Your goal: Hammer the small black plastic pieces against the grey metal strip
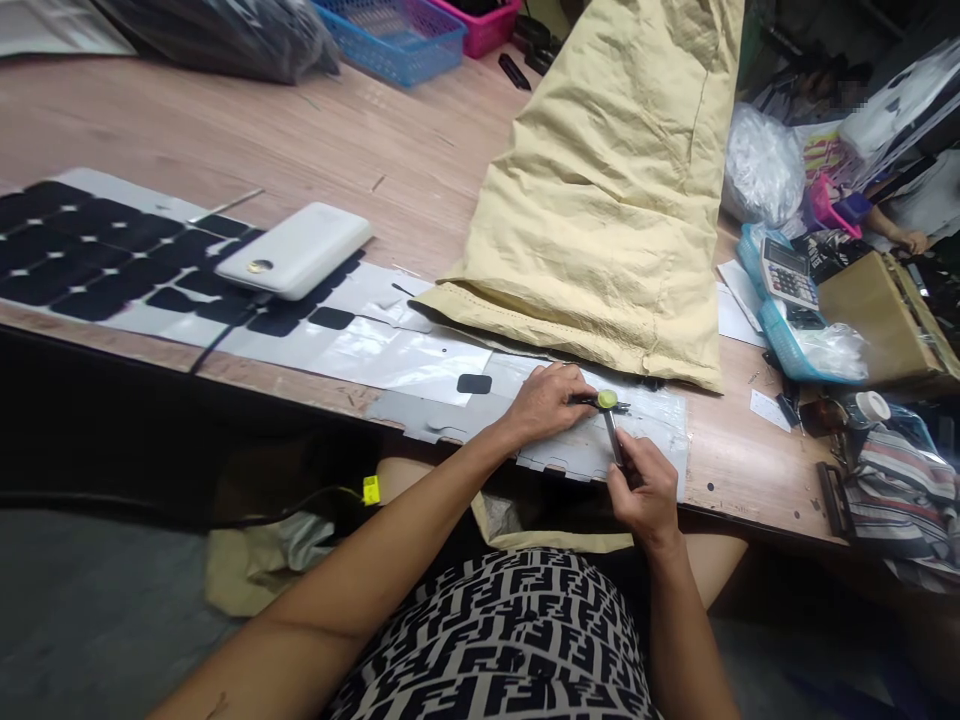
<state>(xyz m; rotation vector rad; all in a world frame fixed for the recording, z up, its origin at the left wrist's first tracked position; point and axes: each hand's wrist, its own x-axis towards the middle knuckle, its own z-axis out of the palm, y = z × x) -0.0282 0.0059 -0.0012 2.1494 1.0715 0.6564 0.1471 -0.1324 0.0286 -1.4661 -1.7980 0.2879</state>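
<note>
Gripped in my right hand (645, 487) is what looks like a small hammer (613, 438), with a metal shaft and a round yellow-green face. Its head is over the grey-white sheet (551, 455) at the table's front edge, close to the fingertips of my left hand (551, 400). That hand is closed, fingertips pinched at a thin black piece (581, 400) whose kind I cannot make out. Just beyond both hands lies a large piece of beige fabric (600, 220), its stitched hem towards me.
A white power bank (296, 248) with a cable rests on black-patterned sheets (82, 245) at the left. Blue (397, 40) and pink (487, 25) baskets stand at the back. To the right are a calculator (789, 272), a cardboard box (862, 315) and striped cloth (904, 490).
</note>
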